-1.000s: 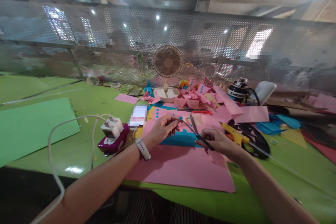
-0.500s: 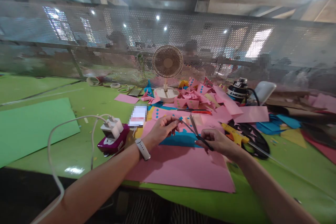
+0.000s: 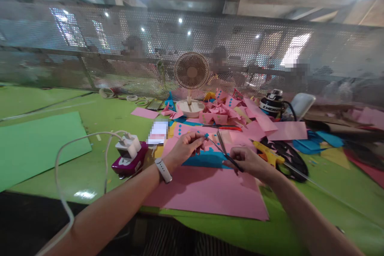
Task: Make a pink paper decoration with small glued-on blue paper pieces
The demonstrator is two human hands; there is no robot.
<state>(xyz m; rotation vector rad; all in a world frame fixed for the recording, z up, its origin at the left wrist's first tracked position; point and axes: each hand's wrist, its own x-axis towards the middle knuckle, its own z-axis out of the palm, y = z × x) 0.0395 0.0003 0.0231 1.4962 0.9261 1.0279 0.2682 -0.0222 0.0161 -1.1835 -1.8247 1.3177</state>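
Note:
My right hand (image 3: 244, 159) is closed round the handles of a pair of scissors (image 3: 221, 148). The blades are spread apart and point up and to the left. One blade tip touches or lies very near a small blue paper piece (image 3: 207, 135) pinched at the fingertips of my left hand (image 3: 190, 146). Beneath both hands lies a blue paper strip (image 3: 204, 159) with a jagged upper edge. It rests on a large pink sheet (image 3: 207, 192). Behind it is a pink strip with blue diamonds (image 3: 181, 129).
A small fan (image 3: 191, 71) stands behind a heap of folded pink paper (image 3: 220, 112). To the right are a yellow glue gun (image 3: 268, 154), a black round tray (image 3: 295, 164) and a bottle (image 3: 271, 103). On the left are a phone (image 3: 158, 133), chargers on a purple box (image 3: 129, 166) and a green sheet (image 3: 39, 144).
Hardly anything differs. Both hands keep their places, and the scissor blades look slightly closer together.

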